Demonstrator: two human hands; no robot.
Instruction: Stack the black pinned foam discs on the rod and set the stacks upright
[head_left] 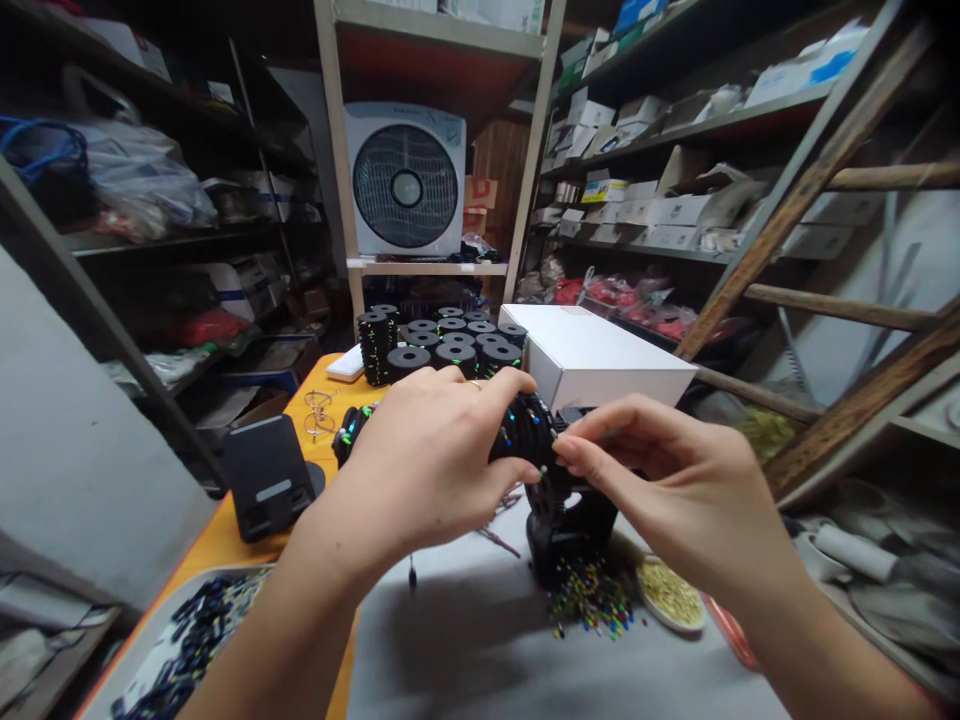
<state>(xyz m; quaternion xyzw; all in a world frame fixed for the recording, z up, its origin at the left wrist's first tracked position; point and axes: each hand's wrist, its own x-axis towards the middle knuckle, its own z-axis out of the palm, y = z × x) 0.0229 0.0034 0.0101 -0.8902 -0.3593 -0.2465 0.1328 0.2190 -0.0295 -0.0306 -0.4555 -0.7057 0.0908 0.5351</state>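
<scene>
Left grip (442,450) clasps black spools (528,428) dotted blue, green; right grip (667,480) pinches something tiny (556,437).

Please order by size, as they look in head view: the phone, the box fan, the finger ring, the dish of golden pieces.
1. box fan
2. phone
3. dish of golden pieces
4. finger ring

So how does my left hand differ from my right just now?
The left hand lies back-up across the row of black discs, while the right hand meets it only at the fingertips, at its right end. The left's thumb and index fingertips are apart; the right's are brought together. The left wears a ring; none shows on the right. Both are bare and at the same row.
</scene>
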